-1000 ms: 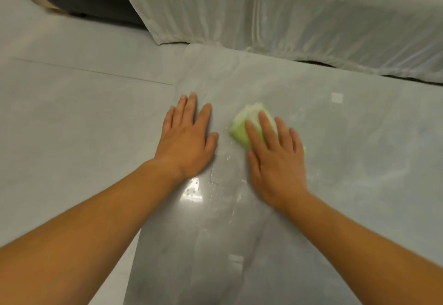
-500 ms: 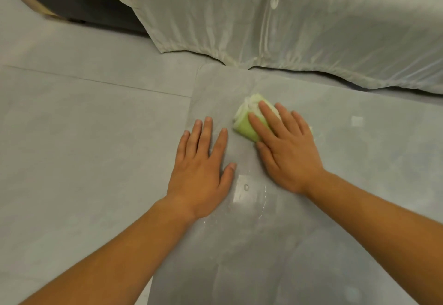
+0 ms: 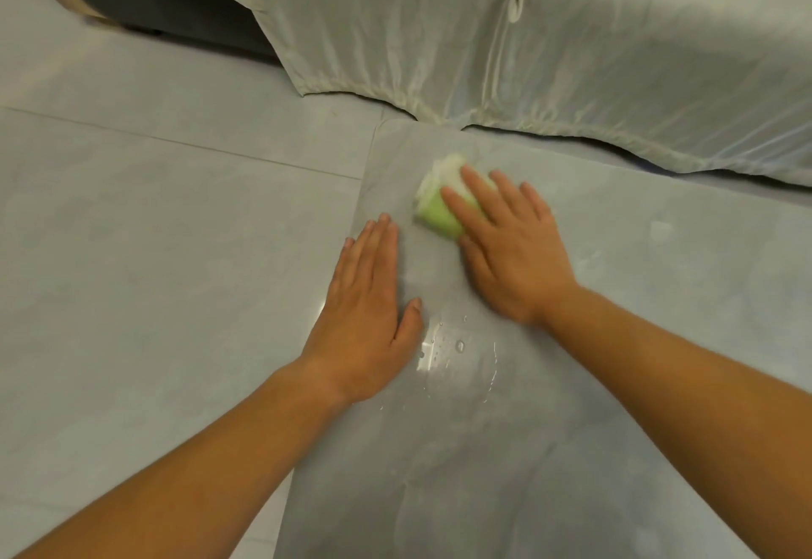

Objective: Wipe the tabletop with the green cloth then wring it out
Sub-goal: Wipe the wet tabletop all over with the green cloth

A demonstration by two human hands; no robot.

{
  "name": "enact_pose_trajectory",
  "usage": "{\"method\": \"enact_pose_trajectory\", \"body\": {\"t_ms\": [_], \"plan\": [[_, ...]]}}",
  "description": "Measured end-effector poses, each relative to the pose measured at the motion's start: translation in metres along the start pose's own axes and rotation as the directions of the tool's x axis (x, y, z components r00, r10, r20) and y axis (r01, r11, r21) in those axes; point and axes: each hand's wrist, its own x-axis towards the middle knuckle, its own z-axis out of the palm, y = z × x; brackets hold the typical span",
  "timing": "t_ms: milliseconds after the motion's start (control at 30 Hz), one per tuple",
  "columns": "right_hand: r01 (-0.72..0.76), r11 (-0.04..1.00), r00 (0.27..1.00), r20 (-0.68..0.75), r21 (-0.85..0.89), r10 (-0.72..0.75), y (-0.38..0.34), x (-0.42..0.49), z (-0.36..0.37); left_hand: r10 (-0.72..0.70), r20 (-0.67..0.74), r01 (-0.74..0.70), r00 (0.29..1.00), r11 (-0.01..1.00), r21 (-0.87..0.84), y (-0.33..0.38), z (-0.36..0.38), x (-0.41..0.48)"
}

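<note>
Pressing down from above, the right hand lies flat with fingers extended and slightly spread over the bunched green cloth, pinning rather than gripping it near the far left corner of the grey tabletop. The cloth protrudes ahead and left of those fingertips. The left hand rests palm-down, fingers together, empty, just beside it. Water droplets lie nearer the wrists, likely the next stretch to wipe.
</note>
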Motion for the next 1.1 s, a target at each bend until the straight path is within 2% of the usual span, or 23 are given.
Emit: {"method": "enact_pose_trajectory", "body": {"t_ms": [100,167,267,333,400,433,533,600,633,767,867,1000,1100], "plan": [[-0.223,0.974,0.974,-0.036,0.042,0.224,0.000,0.038,-0.003,0.011,-0.001,-0.011,1.000,1.000,0.012,-0.002,-0.002,-0.004],[-0.239,0.970,0.969,-0.053,0.048,0.241,-0.014,0.031,0.000,0.000,-0.045,0.004,0.999,0.997,0.078,-0.002,0.000,-0.010],[-0.013,1.000,0.999,-0.039,0.013,0.014,-0.038,-0.030,0.008,-0.022,-0.075,0.034,0.997,0.985,0.169,0.001,0.009,-0.035],[0.138,0.990,0.990,0.018,0.009,-0.138,-0.039,-0.068,0.010,-0.034,-0.046,0.042,0.998,0.981,0.192,0.000,0.016,-0.054],[0.180,0.984,0.983,0.028,0.000,-0.180,-0.024,-0.073,0.008,-0.032,-0.026,0.037,0.999,0.977,0.208,-0.002,0.019,-0.065],[0.128,0.992,0.992,0.010,-0.003,-0.128,-0.018,-0.067,0.007,-0.031,-0.021,0.035,0.999,0.979,0.202,-0.003,0.019,-0.066],[-0.152,0.987,0.987,-0.040,0.052,0.154,-0.022,-0.047,0.006,-0.038,-0.016,0.040,0.999,0.979,0.202,-0.002,0.017,-0.065],[-0.244,0.969,0.967,-0.056,0.049,0.247,-0.042,-0.058,0.010,-0.040,-0.017,0.042,0.999,0.972,0.232,0.000,0.018,-0.065],[-0.219,0.975,0.974,-0.057,0.039,0.221,-0.051,-0.073,0.012,-0.044,-0.018,0.047,0.999,0.970,0.238,0.000,0.018,-0.065],[0.062,0.996,0.998,0.027,0.057,-0.064,-0.054,-0.125,0.014,-0.055,-0.015,0.057,0.998,0.973,0.226,0.000,0.019,-0.065],[0.027,0.998,0.999,0.042,0.049,-0.029,-0.041,-0.095,0.007,-0.054,-0.014,0.056,0.998,0.975,0.213,0.000,0.019,-0.065],[-0.125,0.991,0.992,-0.015,0.055,0.126,-0.037,0.023,-0.002,-0.049,-0.013,0.051,0.999,0.981,0.188,-0.002,0.018,-0.066],[-0.148,0.988,0.989,-0.008,0.044,0.148,-0.052,0.071,0.000,-0.037,-0.006,0.038,0.999,0.981,0.192,-0.003,0.018,-0.066]]}}
